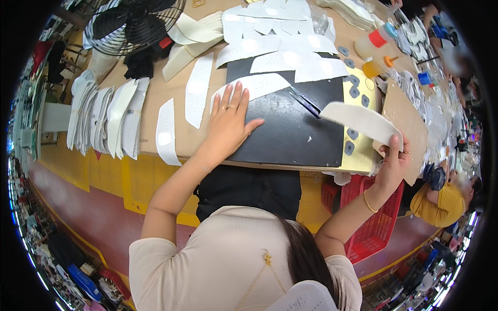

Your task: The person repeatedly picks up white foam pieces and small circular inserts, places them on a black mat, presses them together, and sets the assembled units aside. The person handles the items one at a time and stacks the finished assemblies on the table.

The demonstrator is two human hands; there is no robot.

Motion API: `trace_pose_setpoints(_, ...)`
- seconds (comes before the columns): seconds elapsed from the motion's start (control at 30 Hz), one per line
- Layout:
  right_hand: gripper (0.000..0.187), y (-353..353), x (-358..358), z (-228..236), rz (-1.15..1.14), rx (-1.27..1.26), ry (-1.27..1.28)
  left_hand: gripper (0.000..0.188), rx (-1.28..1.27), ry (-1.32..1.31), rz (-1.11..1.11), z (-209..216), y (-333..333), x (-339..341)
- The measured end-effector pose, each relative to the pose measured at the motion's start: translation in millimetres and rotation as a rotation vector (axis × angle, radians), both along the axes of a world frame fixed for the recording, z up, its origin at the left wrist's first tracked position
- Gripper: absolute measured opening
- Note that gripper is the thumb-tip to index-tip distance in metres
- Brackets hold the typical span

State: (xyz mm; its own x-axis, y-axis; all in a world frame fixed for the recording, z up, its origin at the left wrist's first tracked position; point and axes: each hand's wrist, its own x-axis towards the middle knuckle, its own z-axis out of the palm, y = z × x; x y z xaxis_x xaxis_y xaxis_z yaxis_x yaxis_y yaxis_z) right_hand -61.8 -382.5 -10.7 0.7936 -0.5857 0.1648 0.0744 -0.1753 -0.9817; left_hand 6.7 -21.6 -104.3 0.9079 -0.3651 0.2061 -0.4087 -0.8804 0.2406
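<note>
My left hand [228, 122] lies flat, its fingers apart, on the near left end of a white curved cut piece [264, 85]. Between finger and thumb, my right hand [394, 160] grips another off-white curved piece [360, 120], raised over the right side of the table. Under the flat piece is a black mat [290, 140]. A slim two-pointed tool [305, 102], like tweezers or snips, rests on the mat between my hands. More white pieces [259, 47] overlap in rows at the far side, and two lie left of my left hand, the nearer one [166, 135] by the table edge.
Bundles of white pieces [106, 116] stand at the left, with a black fan [135, 23] behind. Small grey pieces [350, 147] dot a yellow board [363, 158]. Bottles [377, 67] stand at the far right. A red basket [371, 228] and a person in yellow [441, 205] are at the right.
</note>
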Motion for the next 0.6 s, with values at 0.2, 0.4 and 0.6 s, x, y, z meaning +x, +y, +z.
trace_pose_setpoints(0.2,0.024,6.3,-15.9,-15.8,0.160,0.170,0.048,0.073,0.064,0.037,-0.031,9.8,11.4,-53.0)
trace_pose_setpoints(0.4,0.023,46.9,6.2,-35.2,0.697,0.197,0.281,0.061,-0.085,0.023,0.004,18.3,8.1,-34.9)
trace_pose_setpoints(0.6,0.023,86.5,61.8,-74.6,0.707,0.695,0.215,0.067,-0.037,-0.028,0.033,0.9,-20.0,-10.7)
